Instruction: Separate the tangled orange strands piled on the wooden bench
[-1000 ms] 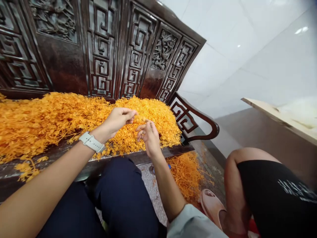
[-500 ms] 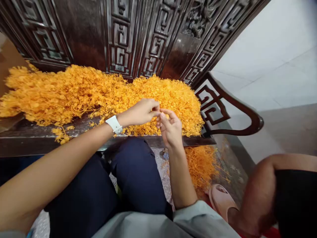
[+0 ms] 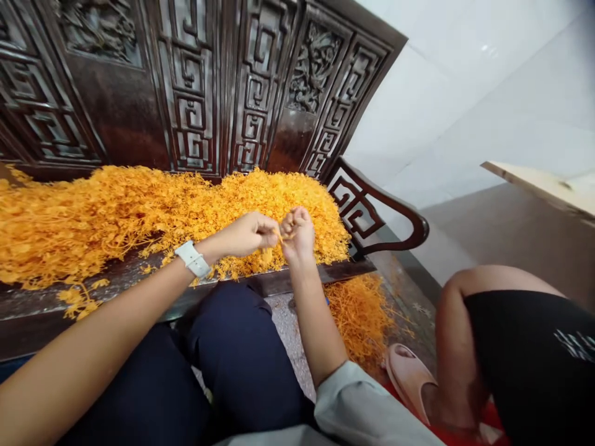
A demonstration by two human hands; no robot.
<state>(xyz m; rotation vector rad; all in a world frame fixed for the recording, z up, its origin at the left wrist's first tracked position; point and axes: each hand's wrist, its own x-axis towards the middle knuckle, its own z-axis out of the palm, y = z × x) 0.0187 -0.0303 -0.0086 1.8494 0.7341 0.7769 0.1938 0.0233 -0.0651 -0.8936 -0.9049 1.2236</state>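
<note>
Knees come first: my dark trouser legs (image 3: pixel 232 365) fill the low middle, and a grey sleeve (image 3: pixel 362 409) covers my right arm near the elbow. Just to the right a second person's bare knee (image 3: pixel 460 310) and black shorts (image 3: pixel 534 365) crowd in, with a pink slipper (image 3: pixel 406 381) on the floor between us, so room on that side is tight.

Above my knees runs the front edge of the dark wooden bench (image 3: pixel 139 282). Both my hands meet just over that edge, toward its right end. My left hand (image 3: pixel 246 235), with a white watch (image 3: pixel 193 258) on the wrist, is pinched narrow on a thin orange strand (image 3: pixel 277 236). My right hand (image 3: pixel 297 235) is curled into a loose fist with its fingertips touching the same strand, so the piece is held between the two hands, above the seat and clear of the heap.

Behind the hands an orange pile (image 3: pixel 116 210) of the same stringy stuff covers the seat from the left edge to the right end, thick against the backrest and thinning toward the front edge, where bare wood shows at the left. Some more strands (image 3: pixel 357 316) lie on the floor below the bench's right front corner.

The curved armrest (image 3: pixel 381 217) closes off the right end. The carved backrest (image 3: pixel 209 93) walls off the far side. Past the armrest is open white tiled wall (image 3: pixel 465 111) and a pale board edge (image 3: pixel 543 186).
</note>
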